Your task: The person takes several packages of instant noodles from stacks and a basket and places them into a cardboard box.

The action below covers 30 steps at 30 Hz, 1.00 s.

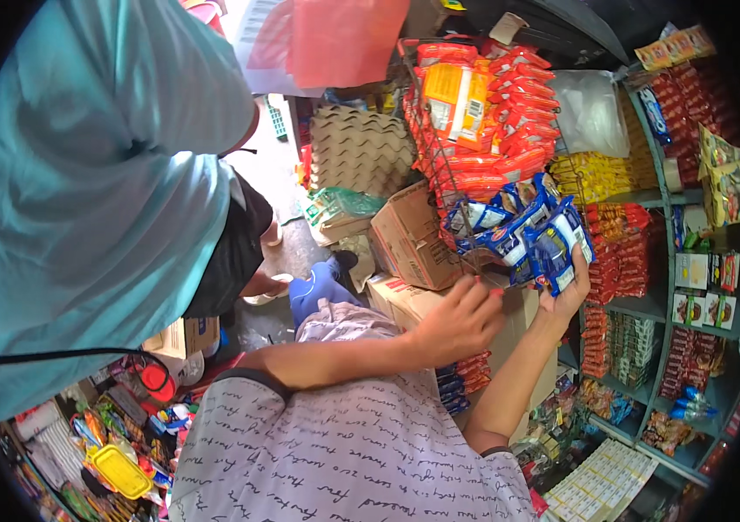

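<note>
My right hand (566,287) holds a blue noodle-type packet (556,245) from below, at the lower right of a wire basket. My left hand (465,320) is just left of it, below the basket's lower edge, fingers bent and partly blurred; whether it grips anything cannot be told. More blue packets (507,235) lie in the basket's lower part. Above them are many red packets (527,124), with an orange packet pack (455,98) on top. The wire basket (432,137) shows along its left side.
Cardboard boxes (416,235) stand under the basket's left side. Egg trays (360,147) are stacked beyond. Shelves (667,261) with packaged goods rise at the right. A person in a teal garment (96,196) stands close at the left. Assorted goods (102,450) fill the lower left.
</note>
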Motion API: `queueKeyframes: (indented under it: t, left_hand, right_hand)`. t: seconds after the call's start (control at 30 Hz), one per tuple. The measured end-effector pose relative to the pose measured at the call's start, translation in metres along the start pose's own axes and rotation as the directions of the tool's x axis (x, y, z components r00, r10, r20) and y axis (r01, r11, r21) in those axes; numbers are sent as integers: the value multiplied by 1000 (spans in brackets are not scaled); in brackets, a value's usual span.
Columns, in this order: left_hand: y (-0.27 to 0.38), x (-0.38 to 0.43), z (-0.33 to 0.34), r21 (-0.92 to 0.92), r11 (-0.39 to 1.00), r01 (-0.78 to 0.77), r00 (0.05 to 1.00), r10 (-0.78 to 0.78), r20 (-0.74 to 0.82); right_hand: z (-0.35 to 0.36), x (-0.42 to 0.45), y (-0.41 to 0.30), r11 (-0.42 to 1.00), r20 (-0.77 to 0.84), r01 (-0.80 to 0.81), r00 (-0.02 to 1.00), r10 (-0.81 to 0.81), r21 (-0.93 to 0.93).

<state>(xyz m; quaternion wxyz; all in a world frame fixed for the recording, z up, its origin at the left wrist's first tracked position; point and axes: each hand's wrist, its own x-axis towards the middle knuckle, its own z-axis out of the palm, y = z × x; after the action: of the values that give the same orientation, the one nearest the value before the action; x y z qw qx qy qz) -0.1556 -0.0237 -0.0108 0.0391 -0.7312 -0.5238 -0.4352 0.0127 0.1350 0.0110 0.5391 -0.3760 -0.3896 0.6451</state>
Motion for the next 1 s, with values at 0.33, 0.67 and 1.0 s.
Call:
queueKeyframes:
  t: [0.33,0.67,1.0]
  left_hand:
    - [-18,48,-42,-679,656,329,930,-351,111]
    - [-7,83,-17,-780,5,626,778,-67,625]
    - [27,73,14,-668,-171,724,679,5,734]
  right_hand:
    - [-13,-34,-19,934,-392,349,871,-296,70]
    - [22,-93,0,898,-223,311,943,-249,312]
    - [-6,-127,-1,872,-353,486,826,-438,54]
